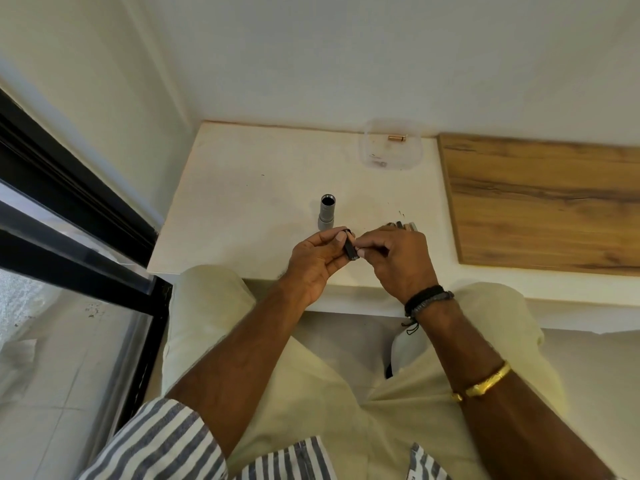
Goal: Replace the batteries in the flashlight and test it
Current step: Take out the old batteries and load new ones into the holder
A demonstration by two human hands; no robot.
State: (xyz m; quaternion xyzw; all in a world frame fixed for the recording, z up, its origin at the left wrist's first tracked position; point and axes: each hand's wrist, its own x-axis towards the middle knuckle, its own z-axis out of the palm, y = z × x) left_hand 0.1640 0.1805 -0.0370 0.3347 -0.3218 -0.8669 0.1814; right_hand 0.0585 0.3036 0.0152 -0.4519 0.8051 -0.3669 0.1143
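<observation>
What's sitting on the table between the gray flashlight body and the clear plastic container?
Nothing: in the head view, the white tabletop is bare between the flashlight body and the plastic container.

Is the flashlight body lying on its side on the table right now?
No. The flashlight body stands upright on the table, open end up, just beyond the left hand.

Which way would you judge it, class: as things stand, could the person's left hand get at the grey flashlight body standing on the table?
Probably yes. The flashlight body stands upright just beyond the left hand with bare table around it, but that hand would first have to release the small black part it holds with the right hand.
</observation>
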